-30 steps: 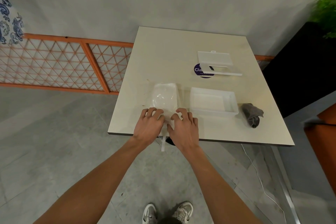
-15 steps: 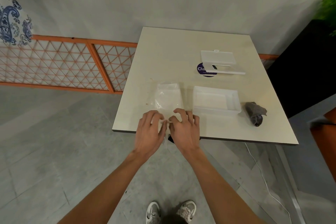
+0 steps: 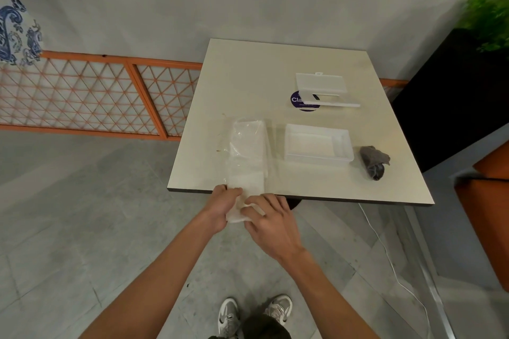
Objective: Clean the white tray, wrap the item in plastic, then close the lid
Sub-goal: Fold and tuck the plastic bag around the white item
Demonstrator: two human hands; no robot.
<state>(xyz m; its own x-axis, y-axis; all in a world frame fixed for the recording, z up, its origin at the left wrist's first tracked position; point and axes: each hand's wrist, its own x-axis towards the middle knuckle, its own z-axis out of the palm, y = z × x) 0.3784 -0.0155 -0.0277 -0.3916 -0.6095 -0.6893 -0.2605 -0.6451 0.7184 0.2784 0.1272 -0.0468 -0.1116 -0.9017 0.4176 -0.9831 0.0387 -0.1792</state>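
Note:
A clear plastic wrap (image 3: 248,157) lies stretched over a pale item on the table's near left part and runs off the front edge. My left hand (image 3: 223,208) and my right hand (image 3: 271,221) meet just past that edge, both pinching the bunched white end of the wrap (image 3: 236,215). The white tray (image 3: 344,143) sits to the right of the wrap, open and apart from both hands. Its white lid (image 3: 321,82) lies farther back on the table.
A crumpled grey cloth (image 3: 373,161) rests right of the tray. A round purple sticker (image 3: 298,100) shows under the lid. An orange lattice fence (image 3: 91,96) stands at left, a black planter (image 3: 454,96) at right. A white cable (image 3: 391,264) trails on the floor.
Both hands have pulled back from the table top to beyond its front edge, drawing the plastic wrap's end toward me. The wrap is now stretched longer over the item.

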